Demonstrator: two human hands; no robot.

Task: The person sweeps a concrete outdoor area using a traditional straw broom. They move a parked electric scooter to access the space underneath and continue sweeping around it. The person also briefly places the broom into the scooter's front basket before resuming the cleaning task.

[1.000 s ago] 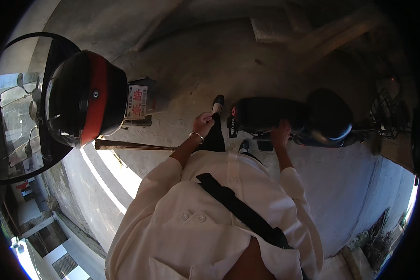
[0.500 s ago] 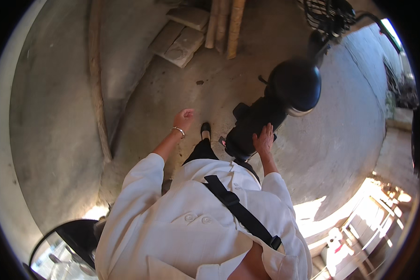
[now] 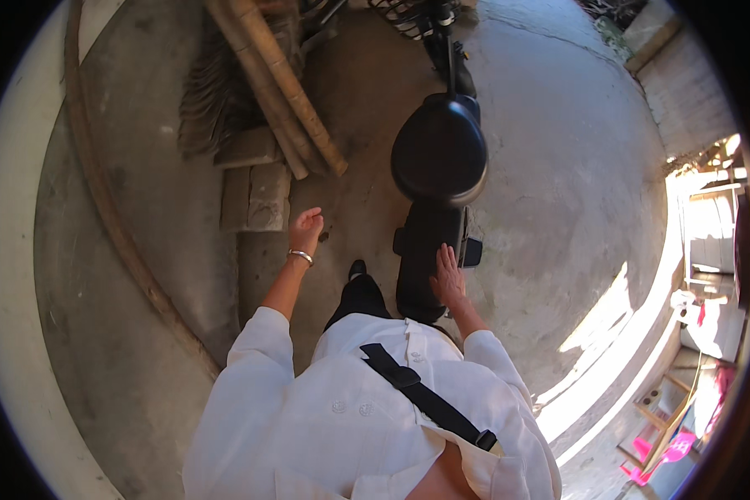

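Observation:
A black electric bike stands in front of me, its round saddle point(image 3: 439, 154) in the middle and its handlebars at the top. My right hand point(image 3: 448, 275) lies flat on the long black rear seat point(image 3: 422, 267), near its right edge, fingers stretched forward. My left hand point(image 3: 307, 227), with a bracelet at the wrist, hangs in the air left of the bike. Its fingers are curled in loosely, and nothing shows in them. A wire basket point(image 3: 398, 15) at the bike's front is partly cut off by the frame.
Wooden poles point(image 3: 279, 92) lean over stone blocks point(image 3: 256, 196) at the upper left, beside a stack of tiles point(image 3: 198, 100). A long curved pole point(image 3: 112, 217) rests along the left wall. Sunlit concrete and a pink plastic stool point(image 3: 677, 446) are at the lower right.
My view has turned, so the bike now stands straighter ahead and the poles and blocks appear nearer. My right hand is still on the rear seat; my left hand stays raised and curled.

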